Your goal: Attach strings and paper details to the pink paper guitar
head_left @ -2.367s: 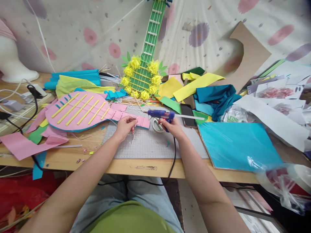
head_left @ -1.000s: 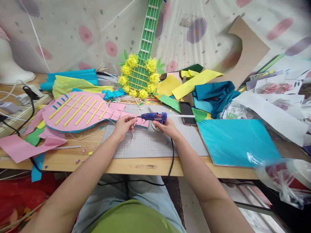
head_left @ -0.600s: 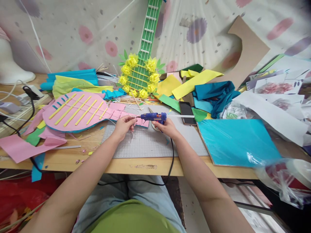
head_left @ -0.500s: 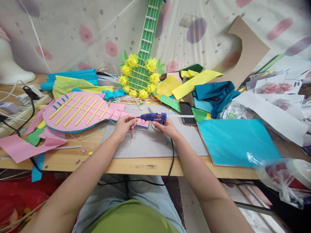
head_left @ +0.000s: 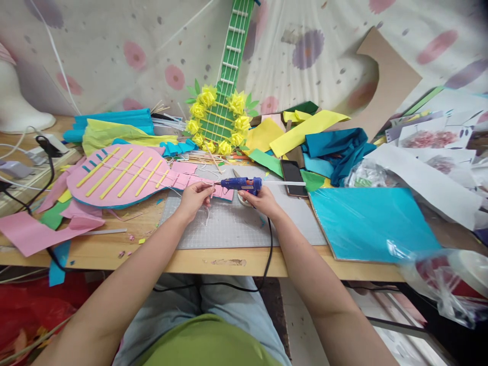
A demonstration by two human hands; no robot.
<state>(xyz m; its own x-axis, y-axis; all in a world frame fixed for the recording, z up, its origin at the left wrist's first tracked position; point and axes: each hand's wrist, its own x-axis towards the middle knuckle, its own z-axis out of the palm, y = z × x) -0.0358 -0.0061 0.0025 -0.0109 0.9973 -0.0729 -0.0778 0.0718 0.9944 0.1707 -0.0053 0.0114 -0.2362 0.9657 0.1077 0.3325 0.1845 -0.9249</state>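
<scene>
My right hand (head_left: 263, 202) is closed round a blue glue gun (head_left: 244, 184), its nozzle pointing left and a long glue stick (head_left: 285, 183) sticking out of its back. Just left of the nozzle, my left hand (head_left: 196, 199) pinches white string (head_left: 207, 217), a loose end of which hangs below the fingers. Both hands are over the neck of a pink paper guitar (head_left: 118, 178), which lies flat with yellow strips and pale strings across its body. Scissors (head_left: 244, 201) lie partly hidden beneath the glue gun. A grey cutting mat (head_left: 236, 231) lies under the hands.
A green guitar (head_left: 229, 76) with yellow paper flowers leans on the back curtain. Behind the mat lie a phone (head_left: 293, 175) and coloured paper scraps. A blue board (head_left: 375, 223) is at the right, a power strip (head_left: 38, 168) at the left. The gun's black cord (head_left: 270, 254) drops over the table edge.
</scene>
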